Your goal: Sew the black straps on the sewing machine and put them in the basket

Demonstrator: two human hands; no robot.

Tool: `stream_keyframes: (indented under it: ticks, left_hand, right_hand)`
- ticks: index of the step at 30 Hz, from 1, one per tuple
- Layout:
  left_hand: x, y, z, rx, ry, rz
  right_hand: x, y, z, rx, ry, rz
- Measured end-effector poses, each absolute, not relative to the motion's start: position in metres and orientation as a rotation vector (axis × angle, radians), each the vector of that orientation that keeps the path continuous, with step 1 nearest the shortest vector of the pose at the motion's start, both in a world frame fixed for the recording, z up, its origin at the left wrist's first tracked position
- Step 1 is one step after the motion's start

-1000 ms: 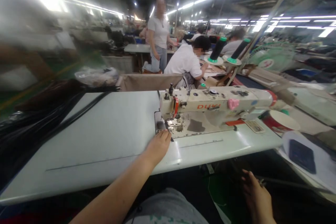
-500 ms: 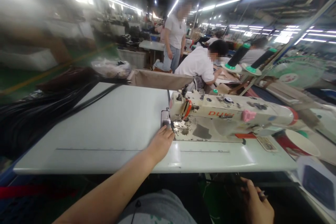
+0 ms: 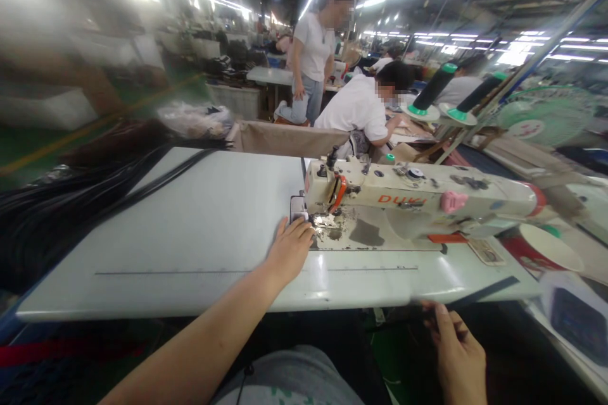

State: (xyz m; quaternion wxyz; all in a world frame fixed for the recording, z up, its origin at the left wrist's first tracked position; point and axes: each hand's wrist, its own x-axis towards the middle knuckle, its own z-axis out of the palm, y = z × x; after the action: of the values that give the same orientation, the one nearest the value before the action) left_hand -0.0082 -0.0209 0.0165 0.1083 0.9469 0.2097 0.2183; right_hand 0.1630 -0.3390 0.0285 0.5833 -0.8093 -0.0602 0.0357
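My left hand [image 3: 291, 247] lies on the white sewing table [image 3: 199, 221], fingers spread and tips beside the needle area of the sewing machine [image 3: 380, 196]. Nothing shows in it. At the table's front edge on the right, my right hand [image 3: 453, 345] has its fingers closed around a dark strip [image 3: 489, 292], whose far end rests over the table edge. The metal plate [image 3: 298, 207] by the machine's head is partly covered by my left fingertips.
Long black strips [image 3: 61, 202] drape over the table's left side. Two black thread cones [image 3: 434, 88] stand behind the machine. A person in white [image 3: 354, 104] bends over work beyond; another [image 3: 313, 50] is behind. A phone [image 3: 579, 319] lies at far right.
My right hand has risen slightly toward the table edge, and the dark strip now shows above the tabletop. The left thumb has spread away from the other fingers.
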Motion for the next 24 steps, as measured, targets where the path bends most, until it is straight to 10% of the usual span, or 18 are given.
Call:
stream_keyframes:
  ticks: [24]
  left_hand:
    - [0.053,0.079,0.016,2.421,0.842,0.485]
  right_hand:
    - [0.087,-0.249,0.051,-1.997,-1.196,0.448]
